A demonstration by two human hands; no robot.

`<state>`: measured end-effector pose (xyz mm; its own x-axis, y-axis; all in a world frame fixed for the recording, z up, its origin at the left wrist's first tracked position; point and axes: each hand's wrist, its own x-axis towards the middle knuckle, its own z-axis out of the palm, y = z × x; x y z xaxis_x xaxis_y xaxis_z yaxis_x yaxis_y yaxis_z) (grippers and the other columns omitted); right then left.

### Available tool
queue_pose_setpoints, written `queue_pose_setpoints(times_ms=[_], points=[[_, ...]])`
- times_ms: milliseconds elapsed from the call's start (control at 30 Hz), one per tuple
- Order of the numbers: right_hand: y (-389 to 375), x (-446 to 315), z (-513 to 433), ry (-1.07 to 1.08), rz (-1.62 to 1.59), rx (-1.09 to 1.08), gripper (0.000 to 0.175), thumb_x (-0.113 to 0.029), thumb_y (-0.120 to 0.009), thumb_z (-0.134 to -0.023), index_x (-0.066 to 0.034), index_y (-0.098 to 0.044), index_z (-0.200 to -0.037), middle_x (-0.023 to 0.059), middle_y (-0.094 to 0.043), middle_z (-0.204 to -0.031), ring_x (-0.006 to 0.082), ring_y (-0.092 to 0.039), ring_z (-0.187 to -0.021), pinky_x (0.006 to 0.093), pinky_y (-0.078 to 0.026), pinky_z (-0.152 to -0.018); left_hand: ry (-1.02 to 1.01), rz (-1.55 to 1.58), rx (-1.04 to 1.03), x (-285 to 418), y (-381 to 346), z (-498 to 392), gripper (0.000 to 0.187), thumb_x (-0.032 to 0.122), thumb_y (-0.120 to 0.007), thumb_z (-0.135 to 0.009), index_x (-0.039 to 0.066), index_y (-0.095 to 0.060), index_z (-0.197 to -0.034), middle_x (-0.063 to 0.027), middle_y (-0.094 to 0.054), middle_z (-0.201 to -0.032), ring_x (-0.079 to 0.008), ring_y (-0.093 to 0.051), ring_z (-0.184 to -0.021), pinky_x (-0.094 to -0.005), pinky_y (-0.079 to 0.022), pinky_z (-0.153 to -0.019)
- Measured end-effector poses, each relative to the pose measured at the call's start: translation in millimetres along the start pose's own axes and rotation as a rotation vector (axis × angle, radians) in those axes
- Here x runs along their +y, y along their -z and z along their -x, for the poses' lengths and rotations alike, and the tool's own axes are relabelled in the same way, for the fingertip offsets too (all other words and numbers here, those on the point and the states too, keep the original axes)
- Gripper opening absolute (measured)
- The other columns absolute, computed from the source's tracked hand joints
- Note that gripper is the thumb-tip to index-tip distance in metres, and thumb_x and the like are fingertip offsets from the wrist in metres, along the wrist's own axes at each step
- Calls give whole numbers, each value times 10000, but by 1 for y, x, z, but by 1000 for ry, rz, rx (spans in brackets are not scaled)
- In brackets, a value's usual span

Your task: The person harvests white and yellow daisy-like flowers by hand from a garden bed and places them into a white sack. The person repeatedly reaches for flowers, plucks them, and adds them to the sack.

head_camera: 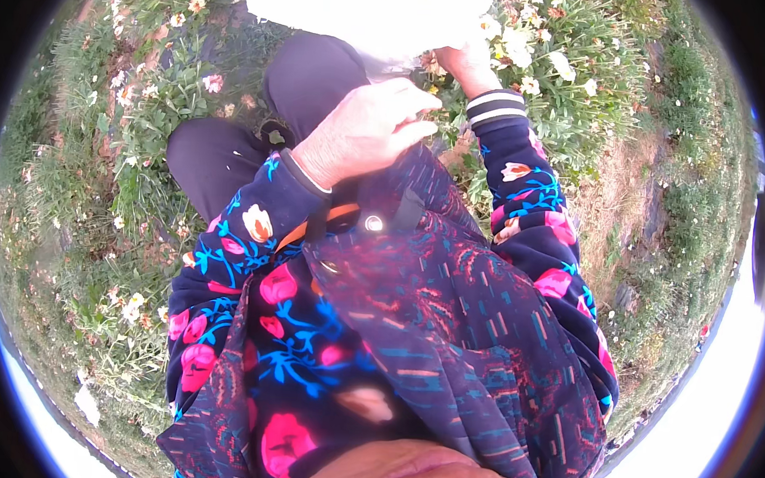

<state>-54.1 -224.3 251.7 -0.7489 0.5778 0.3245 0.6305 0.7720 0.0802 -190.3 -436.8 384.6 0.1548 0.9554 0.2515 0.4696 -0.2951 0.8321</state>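
Observation:
My left hand (377, 128) hovers over my lap, fingers loosely curled, with a gap between the thumb and the other fingers. Nothing shows in it. Farther forward, my right hand (469, 64) is at the lower right edge of a bright white object (365, 17), possibly a bag. Glare washes out that object's surface, and most of the right fingers are hidden or overexposed, so its grip is unclear. A dried brownish flower head (431, 62) is right beside the right fingertips. White blooms (517, 48) on leafy plants stand just to the right of that hand.
A dark patterned apron (419, 284) with an orange strap (307, 227) covers my front. My bent knees (312, 78) reach into the plants. Flowering plants (153, 98) grow on the left. A strip of dry soil (602, 202) runs along the right, beside another green row (691, 174).

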Motion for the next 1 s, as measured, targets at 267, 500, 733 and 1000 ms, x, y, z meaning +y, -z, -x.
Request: queue_pose_setpoints(times_ms=[267,500,733,1000], points=[[65,-17,42,-212,-70,-326,144,-141,-608,-769,-46,-630,-875,157,-655,-767,311,-660,-727,390,-537,-660,207,35,61,-11,-29,0,233,123,-620,-831,0,-602,-1027,-114,-593,-935,-174,-616,-848,-287,-512,-701],[187,28,57,-101,-211,-8,112,-144,-585,-787,-62,-583,-863,127,-626,-711,274,-592,-568,361,-483,-542,60,-117,18,-14,-37,-26,319,195,-643,-817,4,-595,-1069,-147,-608,-994,-226,-623,-877,-346,-507,-753],[185,100,25,-599,-1166,-130,212,-129,-510,-855,-33,-661,-969,-11,-596,-683,79,-522,-554,230,-428,-518,10,-457,576,-13,67,-49,455,170,-696,-772,-1,-540,-1163,-140,-594,-1061,-216,-591,-979,-308,-490,-796],[220,-34,-95,88,-1107,246,182,-231,-585,-895,-71,-636,-965,-32,-501,-652,50,-434,-529,206,-365,-484,410,-429,670,-98,157,-59,698,338,-691,-743,7,-414,-1291,-244,-498,-1207,-347,-516,-1103,-397,-439,-904]])
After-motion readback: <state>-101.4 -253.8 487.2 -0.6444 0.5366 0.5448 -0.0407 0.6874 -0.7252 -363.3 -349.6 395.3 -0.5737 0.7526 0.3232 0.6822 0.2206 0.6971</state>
